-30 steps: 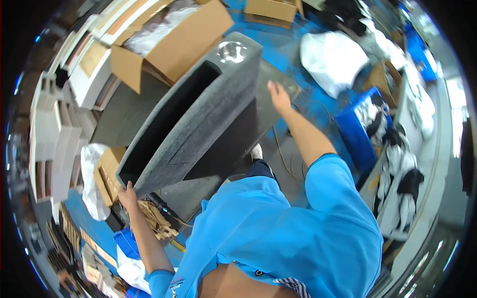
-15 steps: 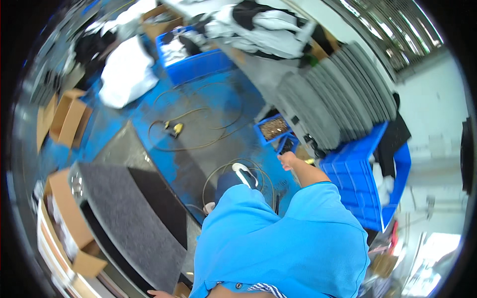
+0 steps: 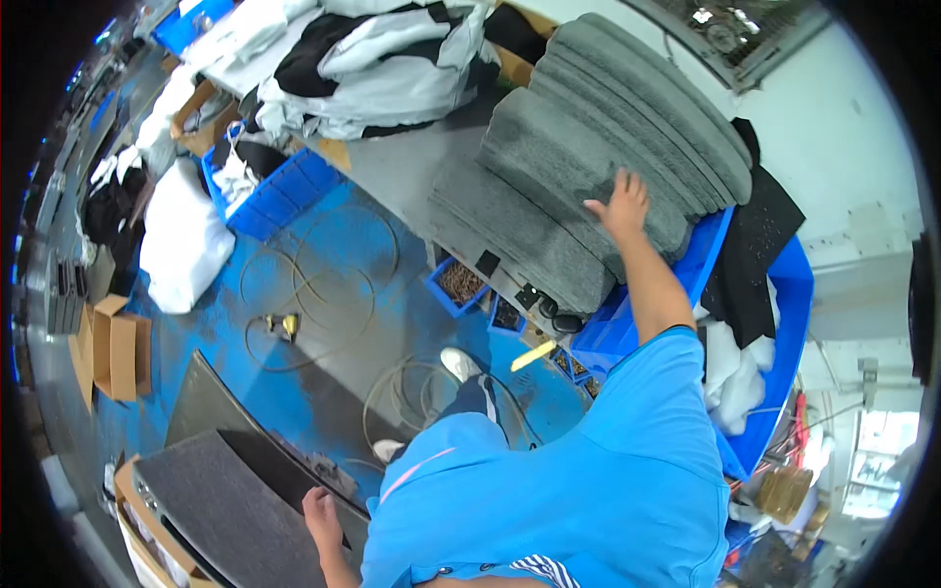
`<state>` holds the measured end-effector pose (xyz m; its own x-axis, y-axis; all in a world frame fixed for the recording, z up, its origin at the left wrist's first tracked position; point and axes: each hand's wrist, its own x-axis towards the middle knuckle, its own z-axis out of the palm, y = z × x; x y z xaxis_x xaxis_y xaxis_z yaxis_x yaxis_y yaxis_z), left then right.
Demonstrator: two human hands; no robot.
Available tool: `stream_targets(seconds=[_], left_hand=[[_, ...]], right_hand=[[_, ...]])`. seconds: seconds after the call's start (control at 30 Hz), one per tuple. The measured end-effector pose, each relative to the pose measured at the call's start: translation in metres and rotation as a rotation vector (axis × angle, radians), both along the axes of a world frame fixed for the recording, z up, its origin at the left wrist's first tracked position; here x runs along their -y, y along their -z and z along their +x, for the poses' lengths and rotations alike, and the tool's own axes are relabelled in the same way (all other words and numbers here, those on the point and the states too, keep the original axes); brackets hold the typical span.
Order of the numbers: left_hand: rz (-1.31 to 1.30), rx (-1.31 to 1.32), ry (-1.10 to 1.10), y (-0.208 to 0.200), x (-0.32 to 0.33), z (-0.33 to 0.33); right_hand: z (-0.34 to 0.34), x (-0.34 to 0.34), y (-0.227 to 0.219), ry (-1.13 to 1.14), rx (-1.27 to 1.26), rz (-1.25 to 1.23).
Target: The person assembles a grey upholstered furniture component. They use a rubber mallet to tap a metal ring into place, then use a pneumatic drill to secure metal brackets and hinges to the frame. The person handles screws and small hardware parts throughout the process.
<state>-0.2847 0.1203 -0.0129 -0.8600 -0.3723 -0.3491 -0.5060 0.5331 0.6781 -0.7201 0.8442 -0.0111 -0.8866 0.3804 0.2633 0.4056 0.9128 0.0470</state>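
Note:
My right hand [image 3: 624, 206] is stretched out over a leaning stack of grey carpet-like pads [image 3: 549, 162], with its fingers spread and nothing held in them. Whether its fingertips touch the top pad I cannot tell. My left hand [image 3: 321, 517] hangs low at the left, beside a dark grey felt-covered panel [image 3: 230, 505] with a black edge. Its fingers are loosely bent, and nothing shows in them.
Below the pads stand a small blue bin [image 3: 457, 287] of brownish small parts and a yellow strip [image 3: 533, 356]. A large blue crate [image 3: 784, 392] holds white stuffing at right. A yellow-and-black tool [image 3: 284, 326] and looped hose [image 3: 368, 294] lie on the blue floor.
My right hand has risen from beside the small blue bins to the grey pads and spread its fingers. My left hand has come further into view. The whole view has shifted.

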Motion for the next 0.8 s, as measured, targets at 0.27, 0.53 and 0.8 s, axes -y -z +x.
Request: stream_targets(seconds=[0.27, 0.53, 0.8], left_hand=[[0.145, 0.459, -0.261, 0.029, -0.037, 0.076], [0.297, 0.348, -0.463, 0.102, -0.067, 0.154], [0.321, 0.294, -0.694, 0.109, -0.089, 0.170]], right_hand=[[-0.031, -0.111, -0.036, -0.197, 0.346, -0.232], [-0.044, -0.061, -0.063, -0.321, 0.042, -0.289], [-0.005, 0.150, -0.095, -0.762, -0.026, -0.573]])
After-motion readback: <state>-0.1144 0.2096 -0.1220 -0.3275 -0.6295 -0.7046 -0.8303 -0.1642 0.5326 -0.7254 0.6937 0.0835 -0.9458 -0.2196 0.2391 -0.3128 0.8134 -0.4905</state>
